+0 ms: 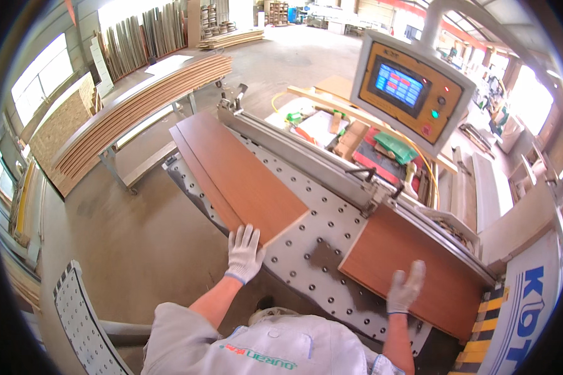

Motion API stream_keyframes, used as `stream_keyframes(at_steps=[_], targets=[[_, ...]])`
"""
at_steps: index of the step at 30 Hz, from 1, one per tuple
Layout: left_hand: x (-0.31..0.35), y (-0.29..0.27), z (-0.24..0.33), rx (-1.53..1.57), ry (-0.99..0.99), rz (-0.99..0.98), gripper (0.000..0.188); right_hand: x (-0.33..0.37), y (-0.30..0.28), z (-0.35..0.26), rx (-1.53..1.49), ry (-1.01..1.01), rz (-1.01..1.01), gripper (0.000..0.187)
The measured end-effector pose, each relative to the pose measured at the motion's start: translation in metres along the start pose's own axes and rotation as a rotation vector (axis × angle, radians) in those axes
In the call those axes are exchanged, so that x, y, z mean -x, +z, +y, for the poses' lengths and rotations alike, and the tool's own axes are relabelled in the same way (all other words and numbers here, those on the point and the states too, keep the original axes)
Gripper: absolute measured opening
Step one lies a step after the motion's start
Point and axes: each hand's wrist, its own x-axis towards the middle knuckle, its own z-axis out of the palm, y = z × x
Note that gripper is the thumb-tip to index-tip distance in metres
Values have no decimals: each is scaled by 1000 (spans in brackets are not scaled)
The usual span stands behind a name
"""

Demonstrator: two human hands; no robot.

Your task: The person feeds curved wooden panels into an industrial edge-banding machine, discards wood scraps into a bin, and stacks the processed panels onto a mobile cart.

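My left hand [244, 255], in a white knit glove, lies on the near corner of a reddish-brown wood panel [250, 181], its fingers stretched out over the surface. This panel rests at a slant on a grey metal table [288, 247] dotted with small round holes or rollers; a second, similar board edge shows along its left side. My right hand [406, 287], gloved the same way, is over another brown panel [419, 262] at the right, with its fingers extended and the thumb apart. Whether it touches that panel I cannot tell. That panel lies along the metal fence [319, 159].
A control box with a lit screen [397, 84] hangs at the far right. Behind the fence are cluttered tools and a green bag [396, 148]. Stacked boards [150, 106] lie on a rack at the far left. A yellow-and-black striped edge [488, 322] borders a machine housing at right.
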Motion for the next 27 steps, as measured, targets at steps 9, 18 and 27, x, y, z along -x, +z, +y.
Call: stream_keyframes(at_steps=[9,18,27], targets=[[13,-21,-45,1379,-1262,-341,51,-21,181,-299,-174,-438,-676,88],[18,-93,-37,1425,-913,-520,44,-19,146,-308,-70,-581,-948,127],[-135,-78,78,1055,430,-243,44,-112,76,-256,-845,-164,-388,36]])
